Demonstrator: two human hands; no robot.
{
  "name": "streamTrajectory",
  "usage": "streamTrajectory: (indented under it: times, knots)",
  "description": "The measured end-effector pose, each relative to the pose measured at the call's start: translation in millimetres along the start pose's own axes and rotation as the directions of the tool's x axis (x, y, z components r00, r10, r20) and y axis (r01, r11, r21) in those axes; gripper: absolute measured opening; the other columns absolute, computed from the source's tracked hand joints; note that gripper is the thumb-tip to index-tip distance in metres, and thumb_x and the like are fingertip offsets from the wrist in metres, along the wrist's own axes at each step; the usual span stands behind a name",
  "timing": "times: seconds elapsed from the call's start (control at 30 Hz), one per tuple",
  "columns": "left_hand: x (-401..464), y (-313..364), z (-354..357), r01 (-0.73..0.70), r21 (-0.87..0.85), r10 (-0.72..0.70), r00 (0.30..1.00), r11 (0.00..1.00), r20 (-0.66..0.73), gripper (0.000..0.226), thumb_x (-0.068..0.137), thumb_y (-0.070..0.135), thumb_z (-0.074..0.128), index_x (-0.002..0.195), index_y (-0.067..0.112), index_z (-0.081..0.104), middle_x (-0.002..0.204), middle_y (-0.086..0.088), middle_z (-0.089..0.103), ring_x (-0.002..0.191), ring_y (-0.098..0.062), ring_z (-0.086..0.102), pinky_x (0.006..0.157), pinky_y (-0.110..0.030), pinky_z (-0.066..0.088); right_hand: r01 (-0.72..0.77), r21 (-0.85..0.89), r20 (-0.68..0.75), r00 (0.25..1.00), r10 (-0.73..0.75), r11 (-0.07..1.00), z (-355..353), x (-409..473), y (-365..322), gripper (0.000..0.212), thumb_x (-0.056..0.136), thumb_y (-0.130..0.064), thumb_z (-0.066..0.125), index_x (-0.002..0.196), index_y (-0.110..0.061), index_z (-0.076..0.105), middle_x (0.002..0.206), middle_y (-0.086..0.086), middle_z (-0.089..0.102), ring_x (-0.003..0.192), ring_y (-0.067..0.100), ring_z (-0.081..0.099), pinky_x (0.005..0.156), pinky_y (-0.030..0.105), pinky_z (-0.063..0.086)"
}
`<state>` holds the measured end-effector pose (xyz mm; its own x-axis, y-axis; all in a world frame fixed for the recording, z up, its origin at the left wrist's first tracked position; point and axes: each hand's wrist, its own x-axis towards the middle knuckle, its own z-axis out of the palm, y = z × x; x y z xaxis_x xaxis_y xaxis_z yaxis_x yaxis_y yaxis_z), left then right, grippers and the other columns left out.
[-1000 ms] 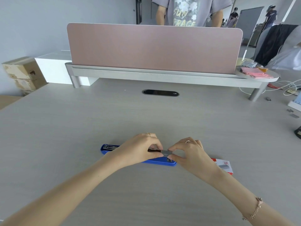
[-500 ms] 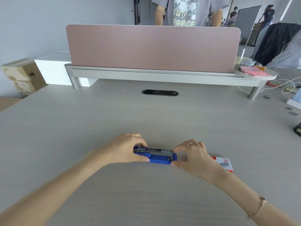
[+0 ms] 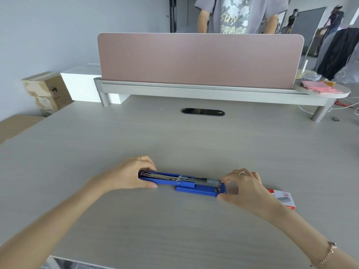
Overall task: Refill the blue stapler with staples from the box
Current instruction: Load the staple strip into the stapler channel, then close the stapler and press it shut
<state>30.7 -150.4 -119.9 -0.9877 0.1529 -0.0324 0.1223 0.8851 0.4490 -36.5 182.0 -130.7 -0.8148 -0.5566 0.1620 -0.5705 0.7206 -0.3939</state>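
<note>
I have the blue stapler (image 3: 182,181) lying flat on the desk (image 3: 174,140), close to the near edge and about midway along it, swung fully open so lid and base run in one long line. My left hand (image 3: 128,176) is closed over the lid end, thumb on the near side and fingers curled over the far side, which I judge pins that half down. My right hand (image 3: 246,186) pinches the other end, fingertips at the tip of the metal staple channel and thumb against the blue base; holding both ends keeps the thing from folding shut while the channel is exposed. Whether staples already sit in the channel I cannot tell. The staple box (image 3: 284,198) rests just right of my right wrist, partly hidden by it, near the same edge, within easy reach for loading. It is white and red with small red marks, too small to read. Beyond the pink divider (image 3: 200,59), a person's grey shirt (image 3: 233,14) shows "SUN" above a partly hidden word
</note>
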Motion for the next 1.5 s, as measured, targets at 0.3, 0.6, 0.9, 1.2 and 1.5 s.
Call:
streamTrajectory:
  times: [0.3,0.6,0.9,1.2,1.5]
  knots:
    - [-13.6,-14.2,-5.7,0.072,-0.128,-0.078,0.996,0.989,-0.045,0.02,0.071,0.03,0.082,0.087,0.03,0.07,0.099,0.013,0.063,0.097,-0.004,0.058,0.087,-0.023,0.046,-0.035,0.022,0.044,0.998,0.034,0.999,-1.8,1.7,-0.3,0.033,0.07,-0.046,0.069,0.099,-0.031,0.063,0.095,-0.014,0.054,0.1,0.01,0.04,0.091,0.026,0.022]
    - [-13.2,-3.1,-24.1,0.089,-0.07,-0.091,0.996,0.994,-0.015,0.017,0.074,0.034,0.077,0.089,0.035,0.068,0.092,0.018,0.067,0.094,0.001,0.058,0.09,-0.027,0.047,-0.028,0.025,0.042,0.999,0.027,0.999,-0.5,0.5,-1.9,0.026,0.072,-0.044,0.068,0.095,-0.032,0.063,0.099,-0.009,0.057,0.099,0.012,0.042,0.092,0.026,0.023]
    - [-1.3,41.1,-52.4,-0.004,-0.085,-0.005,0.994,0.996,-0.105,0.02,0.074,0.029,0.078,0.09,0.035,0.067,0.095,0.015,0.069,0.095,-0.001,0.062,0.088,-0.021,0.047,-0.029,0.041,0.052,0.998,0.027,0.999,0.2,-1.1,-0.1,0.027,0.074,-0.044,0.065,0.099,-0.034,0.061,0.099,-0.01,0.054,0.097,0.01,0.041,0.089,0.024,0.021]
    - [23.8,102.3,-24.4,-0.148,-0.166,0.125,0.982,0.975,-0.142,0.033,0.08,0.024,0.073,0.111,0.03,0.065,0.1,0.016,0.069,0.092,0.002,0.062,0.085,-0.013,0.047,-0.022,0.016,0.049,0.999,0.021,1.0,-0.8,-3.8,-0.2,0.028,0.076,-0.045,0.063,0.103,-0.036,0.06,0.1,-0.01,0.052,0.095,0.011,0.04,0.089,0.025,0.021]
    - [35.9,115.6,4.1,-0.193,-0.23,0.156,0.973,0.954,-0.169,0.032,0.077,0.019,0.075,0.107,0.027,0.067,0.095,0.016,0.069,0.086,0.0,0.063,0.082,-0.023,0.053,-0.031,0.042,0.059,0.998,0.028,0.999,-3.5,-4.2,-0.6,0.028,0.076,-0.044,0.064,0.103,-0.035,0.06,0.103,-0.007,0.053,0.094,0.013,0.039,0.087,0.025,0.021]
